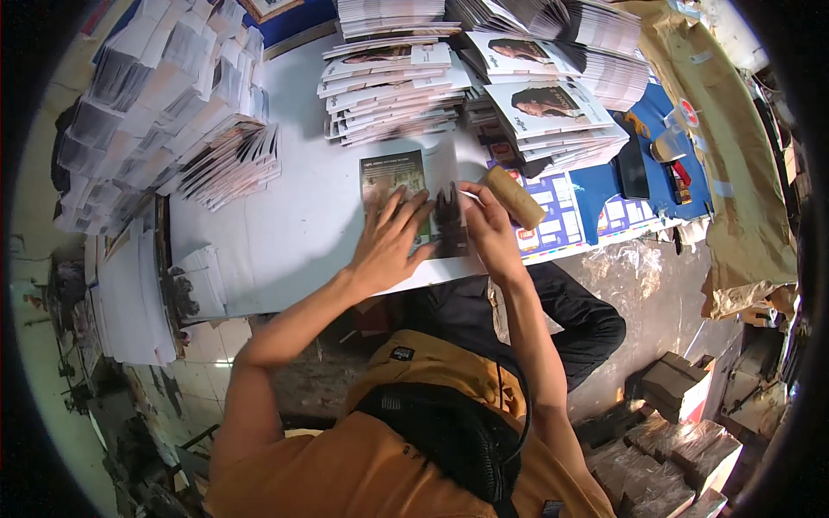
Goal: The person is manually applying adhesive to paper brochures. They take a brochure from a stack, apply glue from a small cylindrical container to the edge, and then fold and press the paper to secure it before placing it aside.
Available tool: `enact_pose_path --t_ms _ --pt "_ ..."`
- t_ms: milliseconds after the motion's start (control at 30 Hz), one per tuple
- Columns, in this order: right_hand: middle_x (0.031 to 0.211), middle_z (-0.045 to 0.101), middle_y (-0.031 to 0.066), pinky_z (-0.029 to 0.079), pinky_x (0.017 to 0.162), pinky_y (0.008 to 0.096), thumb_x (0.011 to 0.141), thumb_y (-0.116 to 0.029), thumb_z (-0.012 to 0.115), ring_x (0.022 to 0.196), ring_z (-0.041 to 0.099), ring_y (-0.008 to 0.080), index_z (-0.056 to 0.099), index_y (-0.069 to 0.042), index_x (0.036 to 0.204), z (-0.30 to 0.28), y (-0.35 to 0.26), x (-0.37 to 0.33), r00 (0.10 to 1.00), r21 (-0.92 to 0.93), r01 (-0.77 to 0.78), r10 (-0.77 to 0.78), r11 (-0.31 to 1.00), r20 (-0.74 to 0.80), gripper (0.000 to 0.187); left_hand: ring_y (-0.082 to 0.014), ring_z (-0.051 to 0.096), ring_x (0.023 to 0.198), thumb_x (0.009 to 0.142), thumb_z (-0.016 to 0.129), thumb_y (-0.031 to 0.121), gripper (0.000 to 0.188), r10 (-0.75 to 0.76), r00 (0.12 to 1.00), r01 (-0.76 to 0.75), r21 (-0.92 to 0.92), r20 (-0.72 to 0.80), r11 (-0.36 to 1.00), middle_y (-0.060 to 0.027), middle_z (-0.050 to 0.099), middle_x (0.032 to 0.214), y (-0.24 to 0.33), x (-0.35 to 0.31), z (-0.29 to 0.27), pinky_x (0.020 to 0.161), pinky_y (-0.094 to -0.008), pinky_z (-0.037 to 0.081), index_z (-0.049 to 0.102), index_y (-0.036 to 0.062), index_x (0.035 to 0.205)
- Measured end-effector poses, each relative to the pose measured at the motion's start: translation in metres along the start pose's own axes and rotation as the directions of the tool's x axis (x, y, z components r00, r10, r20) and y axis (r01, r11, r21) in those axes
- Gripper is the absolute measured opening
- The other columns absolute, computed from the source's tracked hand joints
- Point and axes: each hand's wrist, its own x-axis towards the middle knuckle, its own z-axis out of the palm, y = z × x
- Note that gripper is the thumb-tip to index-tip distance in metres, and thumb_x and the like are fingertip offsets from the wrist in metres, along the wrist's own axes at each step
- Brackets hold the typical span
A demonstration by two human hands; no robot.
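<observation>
Head view first: how do our hands stand, and what is under them?

Our left hand [386,242] lies flat, fingers spread, over the dark-printed page [390,167] of a leaflet [439,173] near the front edge of the white table [298,203]. Our right hand [493,235] has its fingers curled at the outer edge of the right-hand leaf [448,211]; whether thumb and finger truly pinch it, we cannot tell.

So how do we handle that leaf well?

We'd judge the left hand matters most: weight shared evenly across the fingers, so the page cannot slide or turn. With the right, we should guide the leaf lightly by its edge, squaring corners before any firm pressing.

And the tan cylinder [515,197] beside our right hand?

It lies at a slant close to the fingers (touching or just clear, we can't say), so we should give it room; a knock might set it rolling toward the booklet stack [553,108] beyond.
</observation>
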Motion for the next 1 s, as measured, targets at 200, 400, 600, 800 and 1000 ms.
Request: enact_pose_path --t_ms 200,400,600,800,1000 --pt "0.151 0.047 0.0183 0.042 0.100 0.0501 0.093 -0.026 0.072 0.123 0.051 0.0378 0.052 -0.012 0.147 0.030 0.018 0.007 0.819 -0.868 0.434 -0.506 0.241 0.270 0.060 -0.0468 0.032 0.146 0.079 0.076 0.023 0.078 -0.122 0.966 0.101 -0.102 -0.228 0.990 -0.0261 0.043 0.152 0.012 -0.004 0.003 0.123 -0.0576 0.023 0.046 -0.0021 0.147" --pt "0.163 0.035 0.0148 0.034 0.105 0.0641 0.099 -0.039 0.062 0.145 0.038 0.0378 0.037 -0.023 0.160 0.042 0.027 0.001 0.866 -0.955 0.291 -0.409 -0.053 0.287 0.067 -0.0443 0.030 0.151 0.101 0.061 0.030 0.060 -0.350 0.922 0.337 -0.103 -0.164 0.936 -0.0220 0.036 0.162 -0.046 -0.054 -0.012 0.123 -0.0534 0.025 0.045 -0.0027 0.149" --pt "0.166 0.031 0.0135 0.030 0.113 0.0627 0.100 -0.037 0.060 0.149 0.033 0.0379 0.036 -0.024 0.160 0.058 0.044 0.002 0.847 -0.943 0.322 -0.418 -0.087 0.328 0.066 -0.0418 0.027 0.153 0.106 0.050 0.026 0.058 -0.283 0.947 0.288 0.012 -0.152 0.957 -0.0199 0.034 0.164 -0.041 -0.057 -0.010 0.123 -0.0570 0.020 0.037 0.0002 0.156" --pt "0.166 0.031 0.0140 0.028 0.115 0.0642 0.101 -0.038 0.058 0.150 0.032 0.0382 0.036 -0.022 0.160 0.065 0.051 0.003 0.840 -0.949 0.294 -0.445 -0.109 0.311 0.065 -0.0382 0.025 0.155 0.106 0.048 0.026 0.062 -0.241 0.968 0.247 0.082 -0.069 0.966 -0.0172 0.032 0.166 -0.040 -0.057 -0.014 0.125 -0.0565 0.015 0.031 0.0009 0.160" --pt "0.168 0.028 0.0137 0.026 0.116 0.0649 0.101 -0.039 0.057 0.151 0.031 0.0385 0.036 -0.022 0.160 0.067 0.052 0.004 0.854 -0.949 0.298 -0.414 -0.105 0.314 0.065 -0.0383 0.025 0.155 0.107 0.048 0.029 0.063 -0.225 0.969 0.231 0.054 -0.104 0.971 -0.0165 0.035 0.165 -0.041 -0.058 -0.012 0.124 -0.0571 0.015 0.030 0.0016 0.160"
